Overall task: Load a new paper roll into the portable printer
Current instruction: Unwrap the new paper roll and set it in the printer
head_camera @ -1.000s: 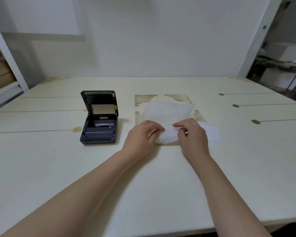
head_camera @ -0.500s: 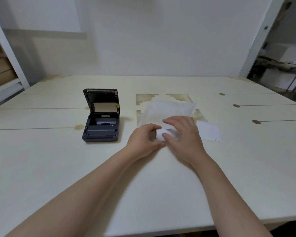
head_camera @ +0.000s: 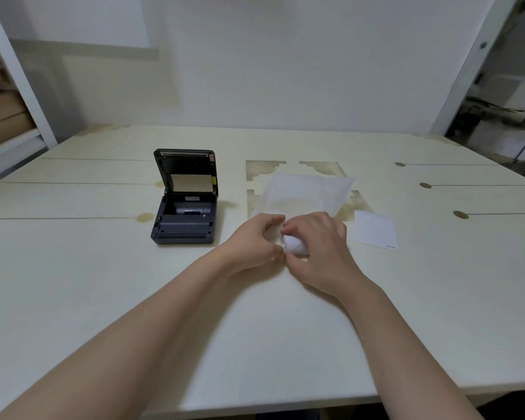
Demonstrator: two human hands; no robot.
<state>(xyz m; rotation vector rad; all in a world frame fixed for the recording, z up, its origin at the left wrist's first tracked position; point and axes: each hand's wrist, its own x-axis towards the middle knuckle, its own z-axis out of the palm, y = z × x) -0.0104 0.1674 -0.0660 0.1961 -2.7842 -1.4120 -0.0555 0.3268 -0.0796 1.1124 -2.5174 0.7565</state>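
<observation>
My right hand (head_camera: pixel 317 247) grips the paper roll (head_camera: pixel 294 245). My left hand (head_camera: pixel 255 241) pinches its end, right of the open printer (head_camera: pixel 185 207).

The printer (head_camera: pixel 185 199) stands on the table (head_camera: pixel 103 283) with its lid raised. Right of the printer, the left hand (head_camera: pixel 255 241) and right hand (head_camera: pixel 319 244) both grip the white paper roll (head_camera: pixel 294 245). Beyond them lies a translucent wrapper (head_camera: pixel 306 194); farther right of the printer, a white card (head_camera: pixel 375 228).
</observation>
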